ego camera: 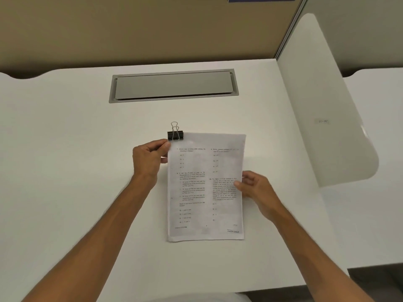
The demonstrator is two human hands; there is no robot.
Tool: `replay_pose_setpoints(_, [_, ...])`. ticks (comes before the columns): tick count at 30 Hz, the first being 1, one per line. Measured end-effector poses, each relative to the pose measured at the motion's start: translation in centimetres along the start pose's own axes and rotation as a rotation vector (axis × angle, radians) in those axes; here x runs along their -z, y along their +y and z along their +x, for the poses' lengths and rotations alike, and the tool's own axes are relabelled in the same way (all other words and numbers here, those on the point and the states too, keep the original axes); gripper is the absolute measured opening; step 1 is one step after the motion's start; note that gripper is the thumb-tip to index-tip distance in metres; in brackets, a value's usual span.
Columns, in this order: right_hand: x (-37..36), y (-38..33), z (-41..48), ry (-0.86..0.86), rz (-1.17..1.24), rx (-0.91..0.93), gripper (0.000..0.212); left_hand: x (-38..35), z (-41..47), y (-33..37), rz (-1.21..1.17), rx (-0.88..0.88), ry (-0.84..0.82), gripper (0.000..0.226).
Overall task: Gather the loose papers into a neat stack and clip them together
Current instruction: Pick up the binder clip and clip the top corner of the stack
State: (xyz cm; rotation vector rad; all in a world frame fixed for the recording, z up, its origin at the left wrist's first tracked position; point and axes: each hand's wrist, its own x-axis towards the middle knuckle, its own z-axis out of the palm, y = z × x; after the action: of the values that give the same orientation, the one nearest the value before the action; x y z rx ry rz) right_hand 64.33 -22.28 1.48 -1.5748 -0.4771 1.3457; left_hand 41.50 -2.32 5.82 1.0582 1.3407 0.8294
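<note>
A squared-up stack of printed papers [206, 188] lies on the white desk [76, 171], its long side running away from me. A black binder clip [175, 135] with silver wire handles grips the stack's top left corner. My left hand [150, 159] pinches the left edge of the stack just below the clip, thumb on top. The fingers of my right hand [256, 189] hold the right edge at mid height, with the thumb resting on the top sheet.
A grey cable hatch [173, 85] is set into the desk behind the papers. A white divider panel [327, 101] stands along the right side, with a tan partition wall [141, 29] at the back.
</note>
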Motion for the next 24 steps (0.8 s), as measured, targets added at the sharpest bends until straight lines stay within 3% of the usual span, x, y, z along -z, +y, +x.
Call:
replay_pose_setpoints(6, [-0.2,0.8,-1.7,-0.029,-0.041,-0.024,0.022,0.3,1.4,0.3,-0.047,0.135,0.023,0.007])
replay_pose_setpoints(9, [0.4,0.0,-1.8,0.009,-0.049,0.000,0.021,0.1,1.7,0.8,-0.067,0.160,-0.043,0.005])
replay_pose_setpoints(15, [2.9,-2.2,-1.8,0.064,-0.059,0.045,0.023,-0.8,-0.7,0.0,0.083,0.211,-0.265,0.025])
replay_pose_setpoints(19, [5.3,-3.9,-1.9,0.104,-0.079,0.066,0.023,-2.0,-2.1,-0.9,0.125,0.208,-0.395,0.014])
replay_pose_setpoints(24, [8.4,-5.6,-1.3,0.223,-0.171,0.097,0.019,-6.5,-1.8,-0.4,0.139,0.139,-0.370,0.009])
